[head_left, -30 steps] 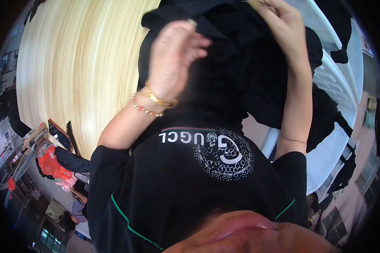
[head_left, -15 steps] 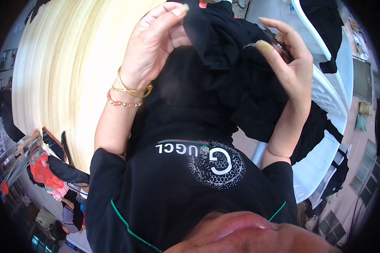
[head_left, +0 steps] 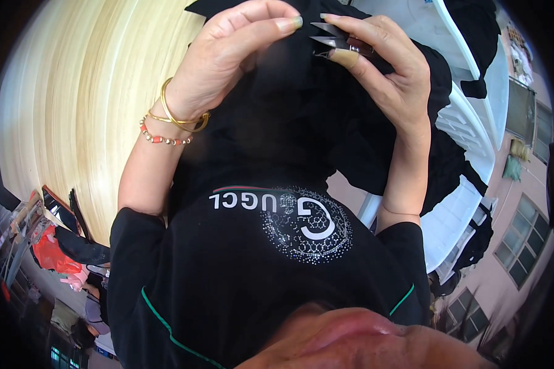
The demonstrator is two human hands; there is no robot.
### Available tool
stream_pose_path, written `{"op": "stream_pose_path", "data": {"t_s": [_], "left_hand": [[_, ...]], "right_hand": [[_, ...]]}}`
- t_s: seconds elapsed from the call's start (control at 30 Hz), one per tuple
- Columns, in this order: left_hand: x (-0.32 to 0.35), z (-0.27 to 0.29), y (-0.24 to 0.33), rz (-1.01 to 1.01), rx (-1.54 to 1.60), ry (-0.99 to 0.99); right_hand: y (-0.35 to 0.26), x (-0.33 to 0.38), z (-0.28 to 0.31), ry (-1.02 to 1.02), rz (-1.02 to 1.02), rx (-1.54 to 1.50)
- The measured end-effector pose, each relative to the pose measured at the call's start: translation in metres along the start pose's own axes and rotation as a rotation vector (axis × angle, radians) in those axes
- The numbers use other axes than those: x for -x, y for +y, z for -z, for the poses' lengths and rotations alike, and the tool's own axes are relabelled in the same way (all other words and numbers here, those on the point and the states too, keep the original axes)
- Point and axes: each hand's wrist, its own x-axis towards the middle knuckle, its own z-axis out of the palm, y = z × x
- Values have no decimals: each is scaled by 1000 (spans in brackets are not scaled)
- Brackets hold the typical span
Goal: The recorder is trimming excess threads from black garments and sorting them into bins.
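My left hand (head_left: pixel 234 52), with gold bangles and a beaded bracelet at the wrist, pinches black cloth (head_left: pixel 289 67) between thumb and fingertips. My right hand (head_left: pixel 397 71) is closed round small thread snips (head_left: pixel 335 40). Their two pointed blades stand apart and point left, close to the cloth beside my left fingertips. A tan covering wraps the tip of my right thumb. The black cloth hangs down over my lap and spreads under my right forearm; its folds are hard to make out against my black shirt.
A pale wood-grained table (head_left: pixel 74 104) lies on my left. To my right stand white plastic chairs or crates (head_left: pixel 474 123) with black cloth draped over them. Red and pink items (head_left: pixel 55 249) lie at the lower left, with another person (head_left: pixel 92 307) beyond.
My right hand has moved left and up, bringing the snips near my left fingertips; their blades now show clearly. The cloth between the hands has shifted and lies flatter.
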Motion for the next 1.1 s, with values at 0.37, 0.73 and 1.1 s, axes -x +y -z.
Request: {"op": "stream_pose_path", "data": {"t_s": [0.37,0.73,1.1], "left_hand": [[-32,14,-29,-497,326,-672],[6,9,4,79,54,-185],[6,7,9,75,-18,-254]], "right_hand": [[-27,-10,8,-51,-219,-97],[-19,-8,6,-53,-203,-249],[-16,-7,8,-38,-158,-275]]}}
